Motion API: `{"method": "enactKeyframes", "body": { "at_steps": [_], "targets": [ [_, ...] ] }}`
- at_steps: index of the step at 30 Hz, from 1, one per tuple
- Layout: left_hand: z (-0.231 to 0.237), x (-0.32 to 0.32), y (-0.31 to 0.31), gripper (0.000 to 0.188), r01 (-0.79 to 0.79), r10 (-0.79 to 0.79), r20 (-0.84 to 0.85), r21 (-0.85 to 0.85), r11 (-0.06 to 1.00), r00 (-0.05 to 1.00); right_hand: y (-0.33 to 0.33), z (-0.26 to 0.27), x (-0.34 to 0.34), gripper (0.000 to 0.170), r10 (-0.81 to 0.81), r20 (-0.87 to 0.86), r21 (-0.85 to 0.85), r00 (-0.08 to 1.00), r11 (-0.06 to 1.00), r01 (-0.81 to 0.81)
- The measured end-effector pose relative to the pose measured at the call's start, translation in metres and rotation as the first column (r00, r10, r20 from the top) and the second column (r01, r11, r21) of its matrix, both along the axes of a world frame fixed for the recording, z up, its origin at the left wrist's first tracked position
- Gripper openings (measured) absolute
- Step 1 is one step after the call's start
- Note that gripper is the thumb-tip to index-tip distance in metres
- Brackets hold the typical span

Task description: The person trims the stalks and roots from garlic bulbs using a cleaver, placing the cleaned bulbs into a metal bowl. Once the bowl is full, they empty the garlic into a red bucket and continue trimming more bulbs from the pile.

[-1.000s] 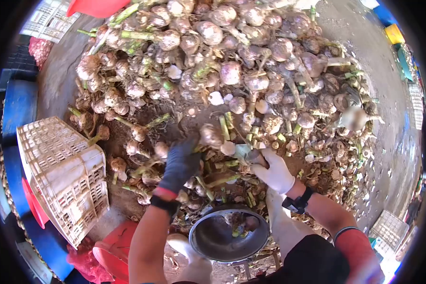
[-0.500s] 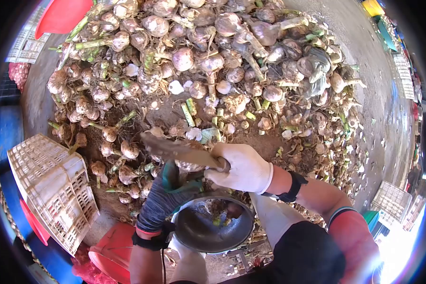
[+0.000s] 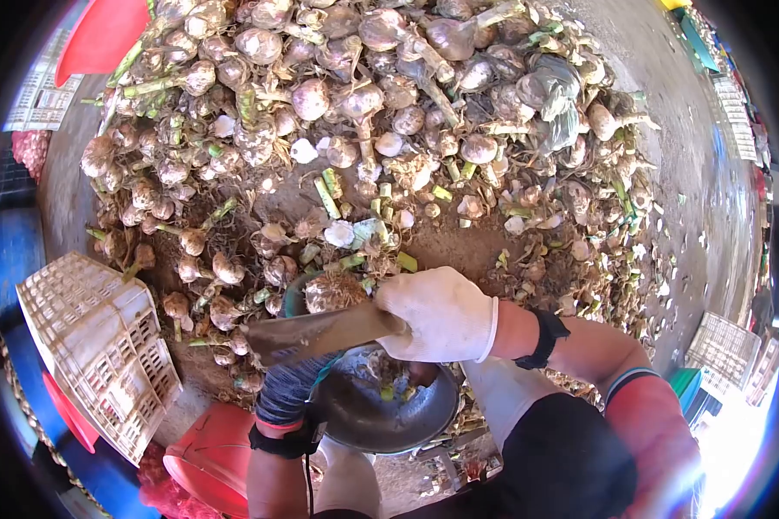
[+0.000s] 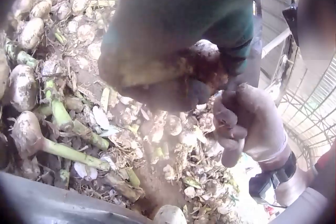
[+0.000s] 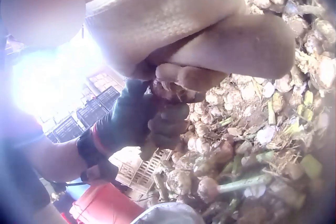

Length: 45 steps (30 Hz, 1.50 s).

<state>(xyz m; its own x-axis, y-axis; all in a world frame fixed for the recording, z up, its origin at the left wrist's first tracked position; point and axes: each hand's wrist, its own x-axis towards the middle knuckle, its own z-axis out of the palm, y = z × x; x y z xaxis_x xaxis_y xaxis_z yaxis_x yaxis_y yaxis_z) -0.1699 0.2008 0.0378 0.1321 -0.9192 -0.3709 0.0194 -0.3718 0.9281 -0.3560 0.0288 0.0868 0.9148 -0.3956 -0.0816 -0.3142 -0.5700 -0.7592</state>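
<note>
The right hand [image 3: 440, 313], in a white glove, grips the handle of a broad brown blade [image 3: 320, 333] that points left across the front of the left hand. A garlic bulb [image 3: 333, 292] with its roots upward sits just behind the blade, held by the left hand [image 3: 292, 372] in a dark grey and green glove, mostly hidden by the blade in the head view. In the left wrist view the white-gloved right hand [image 4: 249, 124] has curled fingers close to the bulb. The right wrist view shows the left hand's [image 5: 157, 119] fingers curled round the bulb.
A dark round bowl [image 3: 381, 432] with scraps in it sits below the hands. Beyond lies a large heap of garlic [image 3: 363, 104] with cut stems. At left are a white crate [image 3: 104, 337], a red tub [image 3: 212, 458] and blue containers [image 3: 17, 251].
The left hand has lifted the bulb from the heap to above the bowl. The right hand has brought the blade back beside it, and the blade has dropped lower. The head view has shifted.
</note>
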Motion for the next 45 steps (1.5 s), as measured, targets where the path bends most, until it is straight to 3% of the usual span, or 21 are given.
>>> {"method": "enactKeyframes", "body": {
  "at_steps": [3,4,5,6,8,12,15,17,21,23,24,26,28,30,32,34,37,39,42,44,45],
  "targets": [
    [0.016,-0.006,-0.013,0.045,-0.022,0.024,-0.03,0.06,0.998,0.999,0.005,0.0,-0.003,0.021,-0.016,-0.05,0.074,0.999,0.997,0.02],
    [0.015,-0.007,-0.008,0.041,0.143,-0.134,0.355,0.0,0.99,0.925,0.006,0.005,-0.003,0.021,-0.016,-0.092,0.09,0.996,0.996,0.025],
    [0.015,-0.007,-0.005,0.037,0.315,-0.234,0.689,0.008,0.949,0.686,0.006,0.007,-0.004,0.02,-0.016,-0.134,0.104,0.991,0.994,0.03],
    [0.019,-0.009,-0.008,0.037,0.317,-0.235,0.69,0.008,0.948,0.685,0.007,0.006,-0.005,0.02,-0.018,-0.134,0.104,0.991,0.994,0.032],
    [0.03,-0.017,-0.017,0.025,0.025,-0.039,0.219,0.065,0.998,0.975,0.007,-0.003,-0.009,0.022,-0.012,-0.082,0.074,0.997,0.997,0.018],
    [0.013,-0.022,-0.011,0.02,0.058,-0.001,0.497,-0.098,0.993,0.868,0.01,-0.019,-0.005,0.024,-0.027,-0.105,0.038,0.994,0.999,0.031],
    [0.013,-0.022,-0.004,0.019,-0.102,0.09,0.234,0.039,0.994,0.968,0.014,-0.028,-0.002,0.024,-0.054,-0.056,-0.034,0.997,0.998,0.052],
    [0.016,-0.017,-0.003,0.061,0.015,-0.02,0.293,0.017,1.0,0.956,0.012,-0.038,-0.002,0.024,-0.032,0.01,-0.035,0.999,0.999,0.032],
    [0.028,-0.017,-0.004,0.06,-0.164,0.169,0.002,0.266,0.95,0.986,0.009,-0.045,0.003,0.025,-0.035,0.009,-0.07,0.999,0.997,0.036],
    [0.024,-0.01,0.013,0.057,-0.199,0.257,-0.243,0.238,0.951,0.935,0.009,-0.048,0.002,0.028,-0.089,-0.039,-0.057,0.995,0.995,0.087],
    [0.083,-0.034,-0.017,0.052,-0.211,0.255,-0.269,0.18,0.961,0.929,0.0,-0.072,0.004,0.032,-0.269,-0.313,0.016,0.911,0.958,0.288],
    [0.111,-0.016,-0.032,0.064,0.18,-0.18,-0.135,-0.012,0.984,0.974,-0.017,-0.073,-0.011,0.034,-0.395,-0.359,0.073,0.846,0.891,0.447],
    [0.118,0.001,-0.046,0.09,0.095,-0.035,-0.29,0.197,0.976,0.957,-0.008,-0.053,-0.001,0.033,-0.358,-0.295,0.122,0.886,0.905,0.407],
    [0.108,0.016,-0.031,0.086,0.067,-0.066,-0.1,0.004,0.998,0.993,-0.009,-0.038,0.009,0.032,-0.35,-0.238,0.151,0.906,0.908,0.39],
    [0.089,0.042,0.0,0.083,0.044,-0.042,0.052,-0.05,0.998,0.998,0.006,-0.03,0.026,0.029,-0.386,-0.016,0.321,0.923,0.872,0.37],
    [0.093,0.055,0.027,0.073,-0.087,0.091,0.314,-0.027,0.996,0.945,0.02,-0.024,0.032,0.023,-0.303,-0.03,0.326,0.952,0.898,0.296],
    [0.077,0.062,0.049,0.049,-0.342,0.361,0.218,-0.119,0.932,0.907,0.045,-0.002,0.032,0.021,-0.059,0.166,0.333,0.984,0.943,0.001],
    [0.069,0.053,0.046,0.026,-0.71,0.701,-0.129,-0.038,0.704,0.702,0.068,0.006,0.03,0.021,0.1,0.266,0.326,0.959,0.927,-0.187],
    [0.046,0.039,0.037,0.024,-0.822,0.813,-0.303,0.137,0.553,0.497,0.082,0.006,0.03,0.021,0.194,0.259,0.338,0.946,0.9,-0.277],
    [0.019,0.027,0.053,0.044,-0.676,0.586,-0.434,-0.078,0.733,0.685,0.074,0.004,0.035,0.022,0.072,0.055,0.244,0.996,0.966,-0.083],
    [0.023,0.021,0.052,0.043,-0.599,0.563,-0.288,-0.051,0.799,0.775,0.068,0.004,0.037,0.021,-0.019,0.04,0.273,0.999,0.962,0.007]
  ]
}}
